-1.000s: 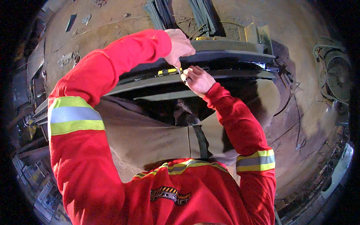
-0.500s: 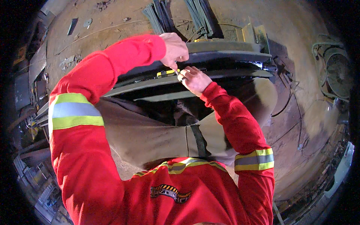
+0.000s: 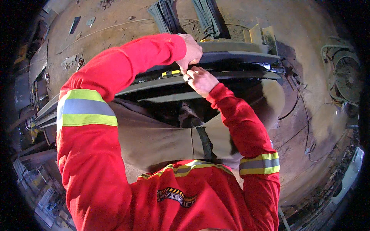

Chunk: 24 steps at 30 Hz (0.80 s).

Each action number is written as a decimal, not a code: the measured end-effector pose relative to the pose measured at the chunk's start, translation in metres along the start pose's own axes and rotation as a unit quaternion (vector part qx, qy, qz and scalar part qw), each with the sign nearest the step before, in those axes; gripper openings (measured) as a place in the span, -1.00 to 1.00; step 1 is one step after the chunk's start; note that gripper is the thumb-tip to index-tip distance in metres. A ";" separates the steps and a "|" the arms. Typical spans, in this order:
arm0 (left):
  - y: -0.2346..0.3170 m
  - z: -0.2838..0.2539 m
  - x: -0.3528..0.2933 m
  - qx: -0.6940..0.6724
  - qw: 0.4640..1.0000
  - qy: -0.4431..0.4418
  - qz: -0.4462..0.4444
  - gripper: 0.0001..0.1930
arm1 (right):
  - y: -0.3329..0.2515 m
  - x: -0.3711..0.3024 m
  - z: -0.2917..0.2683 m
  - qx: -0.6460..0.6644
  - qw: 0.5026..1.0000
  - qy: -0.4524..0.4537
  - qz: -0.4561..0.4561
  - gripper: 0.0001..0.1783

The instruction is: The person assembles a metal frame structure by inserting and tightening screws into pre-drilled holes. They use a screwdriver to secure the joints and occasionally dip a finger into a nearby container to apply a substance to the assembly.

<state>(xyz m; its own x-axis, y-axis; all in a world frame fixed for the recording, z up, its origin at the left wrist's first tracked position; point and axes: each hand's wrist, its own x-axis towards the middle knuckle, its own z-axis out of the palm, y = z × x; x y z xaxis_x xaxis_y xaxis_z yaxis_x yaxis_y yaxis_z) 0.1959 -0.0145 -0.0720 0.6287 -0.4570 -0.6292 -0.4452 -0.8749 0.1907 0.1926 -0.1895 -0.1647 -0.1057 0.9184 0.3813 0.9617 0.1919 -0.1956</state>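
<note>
The left hand [image 3: 190, 52] had shifted to the right since half a second earlier, its sleeve [image 3: 154, 52] following, while the right hand [image 3: 201, 82] stayed nearly where it was. A small grey piece seen between the fingertips a second before could no longer be made out. The left hand bent over with its fingers pointing down, the right reached up from below with its fingers curled, and their tips met or nearly met. Both were narrow; whether either gripped anything, I couldn't tell.

A dark ring [image 3: 188, 79] circled a right-hand finger. Just left of that hand lay the yellow bar [image 3: 170, 73], short, straight and partly black. Around both hands ran long steel beams [image 3: 237, 57], grey and flat-edged with black gaps between, bowed by the lens. Below the hands spread tan trousers [image 3: 165, 140] of smooth cloth. To the right of the hands, at the beams' end, sat a shiny metal piece [image 3: 276, 69]. Beyond the left hand lay bundled strips [image 3: 165, 17], thin and dark, on the dusty brown floor [image 3: 115, 23]. Far right of both hands stood a round, grilled fan [image 3: 346, 75].
</note>
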 end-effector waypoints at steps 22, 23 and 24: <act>0.017 0.023 -0.038 0.158 0.968 0.190 -0.032 -0.56 | 0.003 -0.002 -0.008 0.037 0.997 -0.042 0.046 -0.85; 0.013 0.025 -0.045 0.180 0.961 0.202 -0.053 -0.53 | 0.004 -0.001 -0.009 0.034 0.997 -0.050 0.041 -0.85; 0.008 0.028 -0.050 0.201 0.953 0.215 -0.074 -0.49 | 0.004 0.000 -0.010 0.031 0.997 -0.058 0.037 -0.85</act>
<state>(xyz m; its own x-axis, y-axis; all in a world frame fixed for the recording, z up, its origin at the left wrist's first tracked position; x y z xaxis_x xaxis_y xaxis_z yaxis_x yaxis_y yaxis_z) 0.1433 0.0053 -0.0599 0.8677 -0.4332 -0.2438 -0.4862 -0.8418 -0.2345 0.1987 -0.1925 -0.1565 -0.0660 0.9640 0.2575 0.9511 0.1388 -0.2758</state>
